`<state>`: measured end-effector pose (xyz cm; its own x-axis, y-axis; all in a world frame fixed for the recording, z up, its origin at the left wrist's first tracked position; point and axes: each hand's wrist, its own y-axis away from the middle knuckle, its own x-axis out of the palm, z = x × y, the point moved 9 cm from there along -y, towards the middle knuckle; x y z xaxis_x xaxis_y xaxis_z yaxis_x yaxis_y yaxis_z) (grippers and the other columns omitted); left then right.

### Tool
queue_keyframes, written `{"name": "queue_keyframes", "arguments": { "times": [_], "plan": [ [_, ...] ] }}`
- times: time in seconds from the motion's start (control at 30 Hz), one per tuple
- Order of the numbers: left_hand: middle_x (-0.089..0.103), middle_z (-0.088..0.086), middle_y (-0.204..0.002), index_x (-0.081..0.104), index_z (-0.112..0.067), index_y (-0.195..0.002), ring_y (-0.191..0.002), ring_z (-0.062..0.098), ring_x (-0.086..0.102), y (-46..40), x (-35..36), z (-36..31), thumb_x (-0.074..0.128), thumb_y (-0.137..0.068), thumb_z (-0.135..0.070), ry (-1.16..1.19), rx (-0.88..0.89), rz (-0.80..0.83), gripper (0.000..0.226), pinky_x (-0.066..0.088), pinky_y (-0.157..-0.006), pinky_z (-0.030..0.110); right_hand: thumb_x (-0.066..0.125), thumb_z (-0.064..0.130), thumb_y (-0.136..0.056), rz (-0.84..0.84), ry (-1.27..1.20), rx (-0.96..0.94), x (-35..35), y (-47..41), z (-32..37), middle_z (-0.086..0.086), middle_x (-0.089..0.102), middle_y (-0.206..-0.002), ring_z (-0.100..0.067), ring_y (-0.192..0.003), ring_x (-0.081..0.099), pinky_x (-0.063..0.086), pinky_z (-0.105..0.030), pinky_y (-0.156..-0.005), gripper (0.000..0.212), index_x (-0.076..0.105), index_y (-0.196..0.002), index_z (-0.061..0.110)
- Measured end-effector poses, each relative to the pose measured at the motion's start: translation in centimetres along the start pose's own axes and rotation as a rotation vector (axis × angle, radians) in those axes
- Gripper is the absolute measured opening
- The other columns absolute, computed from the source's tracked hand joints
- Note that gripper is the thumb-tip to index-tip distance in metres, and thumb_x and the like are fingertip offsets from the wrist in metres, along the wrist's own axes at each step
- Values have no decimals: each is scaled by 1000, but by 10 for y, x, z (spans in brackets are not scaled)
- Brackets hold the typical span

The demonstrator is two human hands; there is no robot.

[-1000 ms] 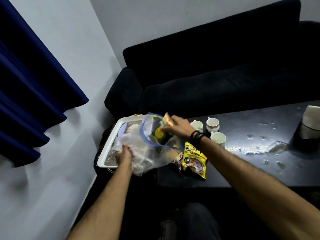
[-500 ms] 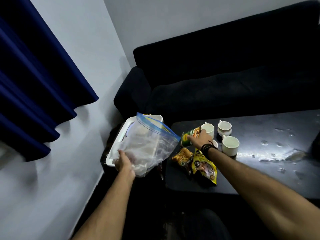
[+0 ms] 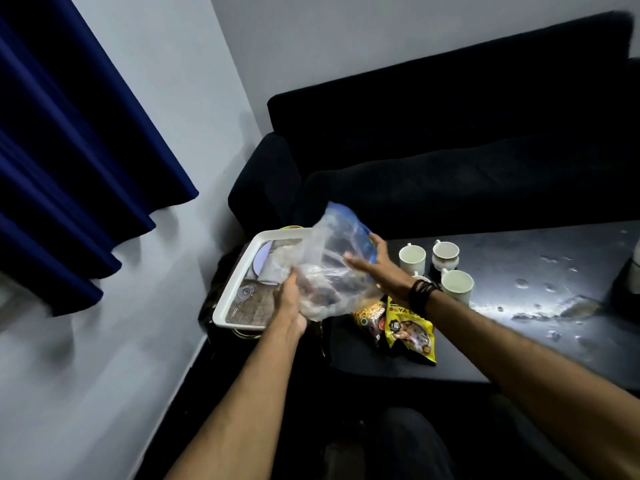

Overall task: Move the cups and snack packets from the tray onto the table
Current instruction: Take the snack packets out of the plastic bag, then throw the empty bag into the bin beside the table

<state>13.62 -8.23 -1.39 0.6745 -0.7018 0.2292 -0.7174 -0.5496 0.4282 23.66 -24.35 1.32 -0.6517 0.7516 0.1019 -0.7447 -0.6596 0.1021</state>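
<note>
A clear zip bag (image 3: 332, 268) with a blue rim hangs over the gap between the white tray (image 3: 232, 299) and the black table (image 3: 519, 327). My left hand (image 3: 289, 303) grips its bottom end. At the bag's mouth, my right hand (image 3: 375, 263) has its fingers spread against the blue rim and holds nothing. Two snack packets lie at the table's near left corner, one yellow (image 3: 412, 330) and one orange and dark (image 3: 371, 317). Three white cups (image 3: 412, 258) (image 3: 446, 252) (image 3: 457, 286) stand just beyond my right wrist. The bag's contents are blurred.
The tray sits left of the table and holds a pale plate (image 3: 260, 263) on a patterned base. A dark sofa (image 3: 450, 157) runs behind the table. Blue curtains (image 3: 69, 150) hang at the left wall. Wet patches (image 3: 550, 306) dot the tabletop. A pale object (image 3: 634, 268) stands at the right edge.
My right hand set a green packet down near the cups, then came back empty to the bag's mouth. The bag tipped up and toward the table.
</note>
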Motion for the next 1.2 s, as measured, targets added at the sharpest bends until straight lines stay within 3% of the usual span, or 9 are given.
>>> {"name": "queue_keyframes", "arguments": {
  "times": [0.07, 0.17, 0.37, 0.5, 0.57, 0.73, 0.97, 1.13, 1.2],
  "plan": [
    [66, 20, -117, 60, 0, -121, -105, 37, 65, 21, 44, -1, 53, -97, -35, -40, 11, 144, 43, 51, -95, 57, 82, 39, -73, 120, 155, -63, 13, 12, 10, 14, 32, -138, -10, -118, 51, 49, -26, -95, 116, -3, -151, 41],
    [69, 18, -109, 65, -7, -118, -84, 26, 73, 58, 106, -7, 54, -96, -25, -106, 8, 352, 31, 61, -67, 39, 85, 28, -72, 187, 232, -163, 12, 34, 30, 6, 36, -150, -15, -133, 48, 45, -37, -108, 116, 2, -152, 39],
    [72, 2, -100, 66, -20, -117, -90, 16, 66, 111, 184, 5, 62, -90, -40, -453, 53, 555, 34, 53, -80, 36, 80, 37, -75, -189, 571, -233, -99, 94, 64, 11, 60, -121, -11, -111, 60, 53, -32, -94, 67, 46, -132, 34],
    [64, -6, -88, 64, -26, -102, -89, 13, 57, 136, 238, 43, 61, -91, -38, -610, 37, 622, 16, 44, -79, 33, 72, 16, -79, -523, 506, -108, -207, 148, 62, -1, 66, -107, -23, -108, 61, 50, -41, -95, 33, 64, -110, 22],
    [60, -3, -93, 60, -27, -115, -88, 12, 56, 146, 265, 66, 61, -92, -38, -660, 45, 655, 26, 43, -76, 31, 66, 10, -84, -632, 416, -39, -259, 185, 57, -12, 69, -109, -28, -108, 62, 50, -43, -94, 25, 67, -108, 13],
    [63, -8, -89, 53, -20, -132, -75, 7, 58, 167, 324, 120, 66, -90, -32, -831, 204, 692, 46, 43, -63, 25, 59, 15, -92, -784, 248, 76, -357, 292, 39, 4, 59, -73, -8, -64, 54, 43, -21, -56, 23, 60, -70, 20],
    [60, 2, -84, 53, -12, -132, -80, 16, 59, 212, 383, 198, 67, -90, -24, -978, 224, 905, 46, 44, -63, 27, 54, -3, -85, -971, 301, 292, -454, 439, -24, -7, 46, -86, -16, -78, 45, 36, -28, -62, 17, 48, -96, 7],
    [57, 6, -83, 55, -7, -129, -85, 21, 57, 230, 411, 252, 65, -92, -19, -1061, 194, 974, 40, 44, -63, 27, 65, 8, -81, -859, 595, 664, -486, 515, -91, -6, 45, -68, -19, -65, 42, 29, -30, -57, 25, 50, -63, 15],
    [58, 10, -90, 55, -7, -129, -86, 22, 57, 232, 417, 276, 64, -93, -18, -1101, 164, 990, 39, 44, -64, 27, 66, 18, -84, -787, 676, 850, -490, 539, -123, -11, 59, -94, -23, -89, 57, 43, -30, -73, 11, 67, -91, 10]
  ]
}}
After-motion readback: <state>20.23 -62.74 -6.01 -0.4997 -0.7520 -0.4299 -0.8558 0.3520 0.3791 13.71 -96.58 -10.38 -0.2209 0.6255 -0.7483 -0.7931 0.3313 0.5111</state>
